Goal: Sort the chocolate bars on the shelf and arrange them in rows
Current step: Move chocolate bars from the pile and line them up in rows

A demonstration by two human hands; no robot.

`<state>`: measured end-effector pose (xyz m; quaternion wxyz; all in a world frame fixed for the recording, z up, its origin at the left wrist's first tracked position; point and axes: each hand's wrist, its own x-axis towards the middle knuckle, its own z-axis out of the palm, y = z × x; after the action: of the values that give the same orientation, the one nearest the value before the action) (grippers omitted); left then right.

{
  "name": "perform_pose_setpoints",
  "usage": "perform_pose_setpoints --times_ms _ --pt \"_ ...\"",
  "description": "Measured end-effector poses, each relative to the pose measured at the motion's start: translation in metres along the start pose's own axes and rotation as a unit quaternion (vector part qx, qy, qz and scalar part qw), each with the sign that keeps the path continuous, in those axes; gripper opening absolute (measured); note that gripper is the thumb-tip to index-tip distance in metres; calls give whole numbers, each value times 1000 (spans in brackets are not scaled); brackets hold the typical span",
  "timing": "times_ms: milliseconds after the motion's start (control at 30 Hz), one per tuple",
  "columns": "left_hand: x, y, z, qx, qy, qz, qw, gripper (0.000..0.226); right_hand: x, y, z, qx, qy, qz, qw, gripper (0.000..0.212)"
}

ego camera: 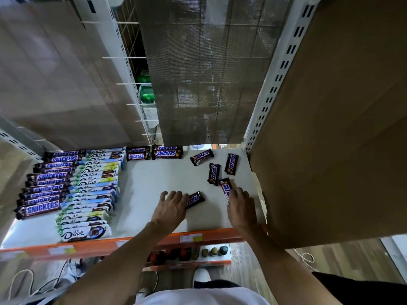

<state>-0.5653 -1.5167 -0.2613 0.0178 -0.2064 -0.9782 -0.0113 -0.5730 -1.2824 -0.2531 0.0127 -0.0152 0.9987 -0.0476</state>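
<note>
On the white shelf (pixel 154 181), my left hand (pixel 172 208) covers the near end of a loose Snickers bar (pixel 195 199) and grips it at the thumb side. Further right, my right hand (pixel 242 209) pinches the near end of another Snickers bar (pixel 225 186), which points away from me. Three more loose Snickers bars (pixel 214 173) lie scattered behind the hands. At the left, a Snickers row (pixel 40 208) runs beside a row of white Dove bars (pixel 84 232). Two short Snickers stacks (pixel 167 151) sit at the back.
A large cardboard box (pixel 330 150) stands against the shelf's right side, close to my right hand. The orange shelf edge (pixel 110 244) runs along the front. Several bottles (pixel 198 253) stand on the shelf below. Mesh and wire form the back wall.
</note>
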Motion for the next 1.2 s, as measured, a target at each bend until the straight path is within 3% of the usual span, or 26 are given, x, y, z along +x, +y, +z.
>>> perform_pose_setpoints --times_ms 100,333,800,1100,1200 --pt "-10 -6 -4 4 -23 -17 1000 52 -7 -2 0 28 -7 -7 1000 54" --pt "-31 -20 -7 39 -41 -47 997 46 -20 -19 -3 50 -18 -47 997 55" --pt "-48 -35 -11 43 -32 -87 995 46 -18 -38 -6 119 -64 -138 981 35" --pt "-49 -41 -14 21 -24 -102 994 54 -8 -50 -6 162 -97 -110 976 44" --pt "-47 -39 -14 14 -1 -94 995 47 -6 -58 -6 176 -94 -124 972 36"
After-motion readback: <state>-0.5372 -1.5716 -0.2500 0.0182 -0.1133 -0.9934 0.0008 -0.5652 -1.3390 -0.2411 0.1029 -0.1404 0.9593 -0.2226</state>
